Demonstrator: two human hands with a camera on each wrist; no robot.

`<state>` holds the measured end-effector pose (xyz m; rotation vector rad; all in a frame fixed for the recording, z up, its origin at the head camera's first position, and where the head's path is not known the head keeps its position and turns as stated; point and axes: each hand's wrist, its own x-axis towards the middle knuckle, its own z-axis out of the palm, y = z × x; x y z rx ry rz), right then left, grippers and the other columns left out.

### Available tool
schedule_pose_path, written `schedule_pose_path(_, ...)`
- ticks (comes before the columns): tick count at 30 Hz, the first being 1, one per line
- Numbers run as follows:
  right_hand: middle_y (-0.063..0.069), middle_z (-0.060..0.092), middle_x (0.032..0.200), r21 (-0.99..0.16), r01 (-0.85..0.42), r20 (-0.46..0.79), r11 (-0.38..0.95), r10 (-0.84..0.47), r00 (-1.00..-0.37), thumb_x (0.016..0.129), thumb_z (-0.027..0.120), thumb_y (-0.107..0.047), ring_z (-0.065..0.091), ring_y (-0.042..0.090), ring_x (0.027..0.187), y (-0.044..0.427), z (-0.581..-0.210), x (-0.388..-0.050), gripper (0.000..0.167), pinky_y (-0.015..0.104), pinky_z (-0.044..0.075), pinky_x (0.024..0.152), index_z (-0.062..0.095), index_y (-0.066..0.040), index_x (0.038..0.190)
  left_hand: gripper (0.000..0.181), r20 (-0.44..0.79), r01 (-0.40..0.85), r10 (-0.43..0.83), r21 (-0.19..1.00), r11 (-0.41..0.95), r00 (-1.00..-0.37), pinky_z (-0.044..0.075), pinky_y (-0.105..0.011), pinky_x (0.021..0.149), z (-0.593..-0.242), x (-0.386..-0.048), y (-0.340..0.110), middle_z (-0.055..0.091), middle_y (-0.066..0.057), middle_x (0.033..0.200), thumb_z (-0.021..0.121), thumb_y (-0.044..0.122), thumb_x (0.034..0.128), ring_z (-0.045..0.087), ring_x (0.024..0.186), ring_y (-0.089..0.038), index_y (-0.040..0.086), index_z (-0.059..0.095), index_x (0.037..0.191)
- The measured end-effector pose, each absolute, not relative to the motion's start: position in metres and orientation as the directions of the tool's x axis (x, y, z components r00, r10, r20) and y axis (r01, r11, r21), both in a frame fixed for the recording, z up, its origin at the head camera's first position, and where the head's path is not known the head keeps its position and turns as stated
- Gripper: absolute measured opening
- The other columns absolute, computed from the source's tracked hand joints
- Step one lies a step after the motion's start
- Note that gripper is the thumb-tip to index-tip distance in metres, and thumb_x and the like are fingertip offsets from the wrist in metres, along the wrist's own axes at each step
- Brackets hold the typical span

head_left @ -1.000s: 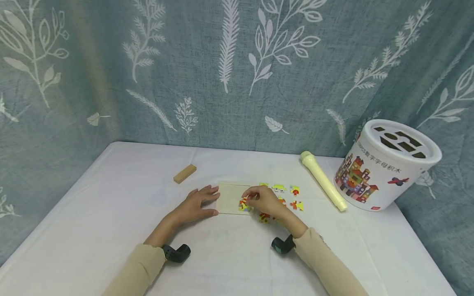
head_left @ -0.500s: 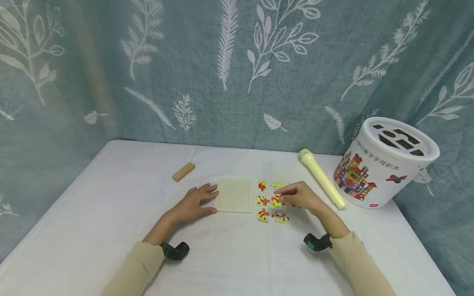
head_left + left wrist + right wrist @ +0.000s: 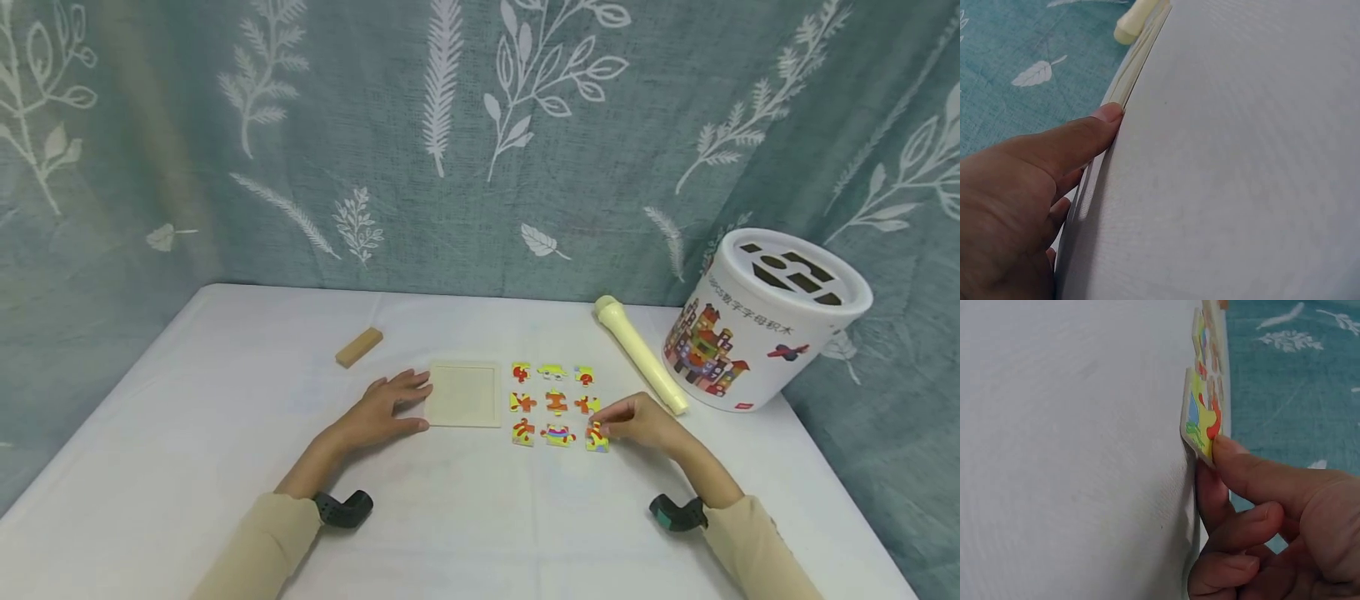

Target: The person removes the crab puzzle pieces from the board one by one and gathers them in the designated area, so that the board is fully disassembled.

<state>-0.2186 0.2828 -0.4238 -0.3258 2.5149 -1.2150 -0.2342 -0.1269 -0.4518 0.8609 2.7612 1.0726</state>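
My right hand (image 3: 647, 423) pinches a yellow-and-orange jigsaw puzzle piece (image 3: 597, 440) at its right edge. In the right wrist view, the thumb lies over a corner of this piece (image 3: 1197, 419), with the index finger beneath. Other jigsaw pieces (image 3: 557, 402) lie apart to its left and behind it, in three loose rows. Further left is a pale square puzzle tray (image 3: 463, 395) with a bare inside. My left hand (image 3: 384, 410) rests at the tray's left edge, fingers spread, and the thumb touches the tray's edge (image 3: 1138, 62) in the left wrist view.
A wooden block (image 3: 359, 347) lies behind my left hand. Toward the back right are a pale yellow microphone-shaped stick (image 3: 639, 354) and a large white tub (image 3: 757, 333) with a slotted lid. A leaf-patterned curtain (image 3: 390, 150) hangs behind the white-covered table (image 3: 450, 517).
My right hand has carried the puzzle piece from over the tray's right side rightward to the near right corner of the pieces. The left hand has stayed at the tray; the head view has shifted slightly.
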Motion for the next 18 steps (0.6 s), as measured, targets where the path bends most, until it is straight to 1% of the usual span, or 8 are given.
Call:
schedule_pose_path(4,0.014,0.069,0.095,-0.759,-0.087,-0.157,0.646,-0.311,-0.937,0.082,0.064,-0.005,0.052,0.01,0.075,0.279,-0.427,-0.219,0.018,0.021,0.045,0.062,0.07,0.001,0.099,0.06,0.142,0.479,0.517,0.634,0.608,-0.844,0.01,-0.063,0.106,-0.452,-0.234,-0.126,0.039,-0.016,0.143,0.071,0.024,0.0792,0.024,0.137,-0.039,-0.001,0.05,0.129)
schedule_pose_path(12,0.008,0.067,0.089,-0.715,-0.098,-0.129,0.692,-0.268,-0.955,0.081,0.065,-0.004,0.049,0.013,0.073,0.275,-0.428,-0.217,0.014,0.023,0.042,0.06,0.071,-0.002,0.093,0.059,0.139,0.473,0.513,0.637,0.609,-0.847,0.011,-0.063,0.106,-0.45,-0.232,-0.124,0.04,-0.017,0.143,0.071,0.023,0.0791,0.025,0.136,-0.04,-0.001,0.05,0.129)
schedule_pose_path(15,0.008,0.067,0.088,-0.709,-0.138,-0.097,0.691,-0.291,-0.952,0.084,0.063,-0.008,0.048,0.012,0.071,0.274,-0.424,-0.217,0.015,0.022,0.041,0.057,0.07,-0.002,0.096,0.058,0.134,0.469,0.515,0.644,0.604,-0.847,0.011,-0.063,0.107,-0.45,-0.233,-0.124,0.04,-0.017,0.143,0.071,0.023,0.0792,0.025,0.136,-0.039,0.001,0.052,0.129)
schedule_pose_path(18,0.009,0.067,0.09,-0.697,-0.217,-0.022,0.683,-0.324,-0.946,0.088,0.06,-0.013,0.05,0.013,0.07,0.27,-0.418,-0.221,0.021,0.022,0.042,0.056,0.068,-0.001,0.103,0.056,0.111,0.456,0.515,0.646,0.613,-0.85,0.013,-0.061,0.108,-0.447,-0.232,-0.124,0.04,-0.017,0.142,0.07,0.026,0.0804,0.027,0.136,-0.039,0.003,0.051,0.128)
